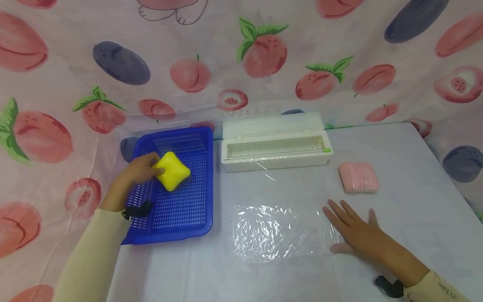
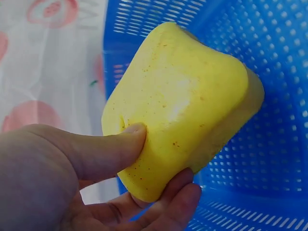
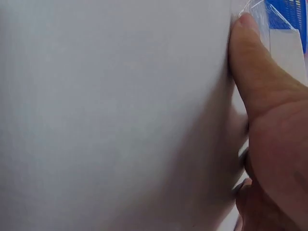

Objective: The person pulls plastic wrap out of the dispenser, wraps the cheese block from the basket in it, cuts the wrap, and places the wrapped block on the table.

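Note:
A yellow, rounded four-cornered block (image 2: pixel 178 91) with small brown specks is pinched at one corner by my left hand (image 1: pixel 143 170), thumb on top and fingers beneath. Hand and block are over the blue perforated basket (image 1: pixel 179 209) at the left. On the white table lies a sheet of clear plastic film (image 1: pixel 264 235), shiny and slightly wrinkled. My right hand (image 1: pixel 358 233) is spread with straight fingers at the film's right edge. In the right wrist view the thumb (image 3: pixel 255 62) points toward the film.
Behind the film stands a long white film dispenser box (image 1: pixel 277 161), its lid raised, with a green slider (image 1: pixel 326 149) at the right end. A pink block wrapped in clear film (image 1: pixel 358 178) sits on the right side of the table. Fruit-patterned cloth (image 1: pixel 234 54) hangs behind.

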### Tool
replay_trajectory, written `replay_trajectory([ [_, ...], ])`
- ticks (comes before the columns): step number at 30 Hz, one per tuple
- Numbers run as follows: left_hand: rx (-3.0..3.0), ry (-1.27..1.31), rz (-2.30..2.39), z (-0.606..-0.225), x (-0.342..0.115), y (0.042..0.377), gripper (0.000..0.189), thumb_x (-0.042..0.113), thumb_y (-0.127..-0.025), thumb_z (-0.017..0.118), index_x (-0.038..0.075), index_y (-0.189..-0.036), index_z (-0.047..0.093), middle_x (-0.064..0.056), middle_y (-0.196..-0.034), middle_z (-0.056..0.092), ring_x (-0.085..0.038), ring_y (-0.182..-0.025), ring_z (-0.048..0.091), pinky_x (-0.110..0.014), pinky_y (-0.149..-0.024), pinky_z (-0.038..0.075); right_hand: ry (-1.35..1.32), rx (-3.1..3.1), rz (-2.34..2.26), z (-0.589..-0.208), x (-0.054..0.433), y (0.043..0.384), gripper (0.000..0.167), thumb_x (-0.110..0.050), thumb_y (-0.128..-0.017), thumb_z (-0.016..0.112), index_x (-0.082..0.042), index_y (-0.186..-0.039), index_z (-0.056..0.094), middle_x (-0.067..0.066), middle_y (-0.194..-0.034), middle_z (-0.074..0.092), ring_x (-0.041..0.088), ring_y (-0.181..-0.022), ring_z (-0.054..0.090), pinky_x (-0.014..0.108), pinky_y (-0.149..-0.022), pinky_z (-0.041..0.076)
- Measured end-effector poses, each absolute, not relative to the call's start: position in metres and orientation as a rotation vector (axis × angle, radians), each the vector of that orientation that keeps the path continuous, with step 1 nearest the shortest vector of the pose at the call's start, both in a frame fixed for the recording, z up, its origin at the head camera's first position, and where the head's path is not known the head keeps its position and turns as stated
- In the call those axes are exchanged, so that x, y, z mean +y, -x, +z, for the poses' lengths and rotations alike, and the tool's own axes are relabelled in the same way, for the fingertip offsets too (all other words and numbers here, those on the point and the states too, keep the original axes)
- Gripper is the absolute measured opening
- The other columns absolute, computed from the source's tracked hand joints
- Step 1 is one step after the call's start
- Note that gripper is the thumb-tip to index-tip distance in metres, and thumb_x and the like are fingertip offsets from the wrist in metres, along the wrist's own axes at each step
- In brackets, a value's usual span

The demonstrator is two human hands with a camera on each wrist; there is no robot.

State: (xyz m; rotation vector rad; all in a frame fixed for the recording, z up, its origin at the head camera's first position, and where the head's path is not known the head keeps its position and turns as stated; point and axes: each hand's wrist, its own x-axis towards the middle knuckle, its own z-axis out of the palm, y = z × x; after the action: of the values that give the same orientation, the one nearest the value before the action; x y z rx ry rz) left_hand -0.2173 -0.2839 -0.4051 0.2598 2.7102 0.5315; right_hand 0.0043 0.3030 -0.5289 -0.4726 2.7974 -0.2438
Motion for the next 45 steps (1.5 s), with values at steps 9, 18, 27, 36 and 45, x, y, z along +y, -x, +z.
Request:
replay_trajectory([
  [9,2.779,-0.25,0.705,-0.389,-0.278,0.19,0.032,0.023,-0.103,0.059,-0.004,-0.117,0.051,-0.023,-0.097,0.064,-0.03,-0.08,0.071,-0.045,-0.077,0.06,0.413,2.758,-0.197,-0.53,0.303,-0.007,0.111,-0.088,-0.076,0.051,-0.031,-0.164,0.015,0.005,-0.173,0.01,0.042,-0.156,0.01,0.095,-0.091,0.0],
  [18,2.863,-0.176,0.819,-0.362,-0.253,0.156,0.041,0.036,-0.105,0.055,0.0,-0.125,0.052,-0.023,-0.114,0.065,-0.032,-0.087,0.071,-0.048,-0.079,0.06,0.416,2.751,-0.254,-0.528,0.304,-0.007,0.11,-0.085,-0.078,0.052,-0.031,-0.165,0.011,0.006,-0.173,0.006,0.042,-0.157,0.005,0.095,-0.091,-0.002],
  [27,2.79,-0.169,1.017,-0.366,-0.212,0.133,0.038,0.038,-0.104,0.057,0.006,-0.124,0.053,-0.018,-0.115,0.064,-0.031,-0.09,0.074,-0.045,-0.081,0.061,0.411,2.75,-0.245,-0.529,0.303,-0.005,0.111,-0.086,-0.078,0.052,-0.032,-0.165,0.01,0.005,-0.174,0.005,0.041,-0.157,0.003,0.095,-0.092,-0.003],
  [36,2.795,-0.353,1.088,-0.393,-0.14,0.12,0.026,0.023,-0.101,0.063,0.007,-0.122,0.062,-0.012,-0.108,0.062,-0.024,-0.083,0.058,-0.034,-0.074,0.054,0.423,2.751,-0.242,-0.531,0.305,-0.002,0.11,-0.087,-0.078,0.05,-0.032,-0.165,0.009,0.005,-0.173,0.004,0.041,-0.157,0.001,0.096,-0.091,-0.001],
  [45,2.686,-0.622,1.094,-0.439,-0.04,0.103,0.021,0.012,-0.097,0.066,0.007,-0.117,0.068,-0.01,-0.104,0.057,-0.021,-0.086,0.053,-0.033,-0.079,0.047,0.42,2.739,-0.219,-0.53,0.304,-0.002,0.11,-0.088,-0.078,0.048,-0.032,-0.165,0.01,0.005,-0.173,0.005,0.042,-0.157,0.003,0.096,-0.09,-0.001],
])
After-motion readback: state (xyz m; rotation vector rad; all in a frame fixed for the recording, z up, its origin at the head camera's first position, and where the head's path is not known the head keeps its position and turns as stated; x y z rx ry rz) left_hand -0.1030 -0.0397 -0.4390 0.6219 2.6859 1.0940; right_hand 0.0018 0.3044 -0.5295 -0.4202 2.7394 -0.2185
